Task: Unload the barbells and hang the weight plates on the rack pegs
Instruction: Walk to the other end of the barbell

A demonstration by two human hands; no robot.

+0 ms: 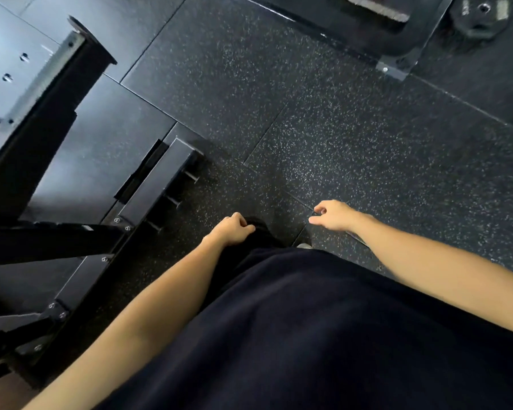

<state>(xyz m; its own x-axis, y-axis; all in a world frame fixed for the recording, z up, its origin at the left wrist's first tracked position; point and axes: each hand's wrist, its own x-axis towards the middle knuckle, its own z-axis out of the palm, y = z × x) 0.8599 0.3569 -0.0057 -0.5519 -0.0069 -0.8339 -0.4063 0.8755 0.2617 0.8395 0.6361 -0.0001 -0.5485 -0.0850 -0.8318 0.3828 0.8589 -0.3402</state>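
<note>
I look straight down at a speckled black rubber floor. My left hand [234, 230] hangs in front of my dark shirt with its fingers loosely curled and holds nothing. My right hand [332, 216] hangs further right, fingers relaxed, also holding nothing. A black weight plate [476, 17] sits at the top right corner, far from both hands. The black steel rack [57, 119] stands at the left, its base beam carrying short pegs [172, 199] just left of my left hand. No barbell is in view.
A black machine frame with a bolted foot [397, 66] crosses the top right. Smooth black platform panels [107, 137] lie under the rack at the left. Speckled floor tiles [338, 128] stretch between the rack and that frame.
</note>
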